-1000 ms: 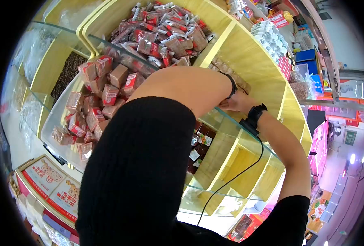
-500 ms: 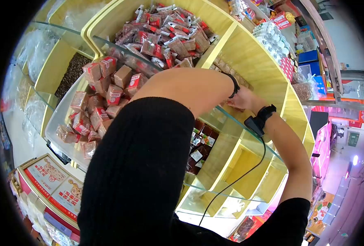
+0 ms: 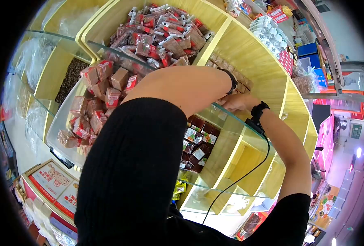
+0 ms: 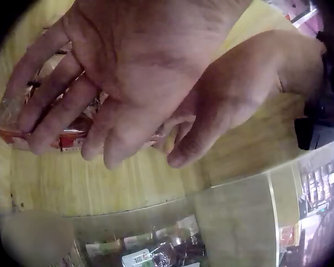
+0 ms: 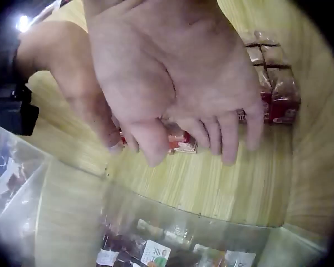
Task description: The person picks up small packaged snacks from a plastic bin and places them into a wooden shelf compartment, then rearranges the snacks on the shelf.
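In a shelf compartment, small wrapped packets with red ends (image 3: 243, 80) (image 5: 284, 94) lie in rows. In the left wrist view my left hand (image 4: 150, 55) spreads its extended fingers over some packets (image 4: 72, 139); in the head view it is mostly hidden past the wrist. My right hand (image 3: 240, 101) (image 5: 183, 67) reaches in beside it, palm toward its wrist camera, fingers loosely extended over the row. A red-marked packet (image 5: 181, 143) shows between its thumb and fingers; whether it is pinched I cannot tell. The hands lie close together.
A glass divider (image 3: 235, 117) runs along the compartment's near edge. Dark labelled packs (image 3: 198, 153) lie below it. Loose red-and-clear packets (image 3: 149, 45) fill the bin above, and a white tub (image 3: 59, 123) of wrapped blocks stands left. A cable (image 3: 239, 180) hangs from the right wrist.
Compared with half a second ago, my right hand has shifted slightly left, and more of the packet rows and the dark packs shows. The head view has shifted a little.
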Motion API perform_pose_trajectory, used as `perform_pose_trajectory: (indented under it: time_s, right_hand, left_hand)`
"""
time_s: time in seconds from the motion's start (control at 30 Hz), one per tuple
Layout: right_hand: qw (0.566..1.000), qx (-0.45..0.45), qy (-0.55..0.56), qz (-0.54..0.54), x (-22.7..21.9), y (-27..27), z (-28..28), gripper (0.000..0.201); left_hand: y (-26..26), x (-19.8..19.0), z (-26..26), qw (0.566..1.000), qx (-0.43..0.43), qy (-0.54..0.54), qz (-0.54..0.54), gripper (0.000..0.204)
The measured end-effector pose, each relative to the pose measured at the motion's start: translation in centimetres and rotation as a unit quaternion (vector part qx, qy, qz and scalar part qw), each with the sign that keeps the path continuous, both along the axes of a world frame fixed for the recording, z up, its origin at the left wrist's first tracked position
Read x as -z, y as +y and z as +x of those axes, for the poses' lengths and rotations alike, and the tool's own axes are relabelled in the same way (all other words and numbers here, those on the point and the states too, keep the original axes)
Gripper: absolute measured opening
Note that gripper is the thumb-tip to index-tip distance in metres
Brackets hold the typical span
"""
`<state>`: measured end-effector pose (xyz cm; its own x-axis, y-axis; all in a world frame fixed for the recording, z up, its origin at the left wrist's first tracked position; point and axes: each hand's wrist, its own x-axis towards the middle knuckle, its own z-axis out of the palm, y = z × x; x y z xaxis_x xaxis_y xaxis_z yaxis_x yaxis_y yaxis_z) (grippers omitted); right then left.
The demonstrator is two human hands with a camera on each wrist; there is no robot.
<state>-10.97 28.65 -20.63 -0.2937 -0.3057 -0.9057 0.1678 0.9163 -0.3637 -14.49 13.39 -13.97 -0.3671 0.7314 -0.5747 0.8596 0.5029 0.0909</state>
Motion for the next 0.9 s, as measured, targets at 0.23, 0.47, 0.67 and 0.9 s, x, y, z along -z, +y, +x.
perform_pose_trajectory:
  time_s: [0.23, 0.47, 0.67, 0.9]
  right_hand:
    - [0.944, -0.259, 0.195, 0.064, 1.4, -1.9, -0.1, 0.027]
    - [0.994, 0.051, 0.09, -0.038, -0.4, -2.4, 1.0, 0.025]
    - [0.872, -0.376, 0.309, 0.046, 0.8, -1.1, 0.4, 0.03]
    - [0.968, -0.082, 0.232, 0.047, 0.0, -1.9, 1.1, 0.043]
  left_hand:
    - [-1.0, 0.5, 0.0, 0.999, 0.021, 0.022, -0.043, 0.014]
    - [-1.5, -2.1, 1.1, 0.996, 0.075, 0.045, -0.032, 0.02]
    - [-0.6, -2.3, 1.1, 0.992, 0.053, -0.019, -0.115, 0.029]
    - [-1.1, -6.5, 3.1, 0.987, 0.008, -0.02, -0.157, 0.03]
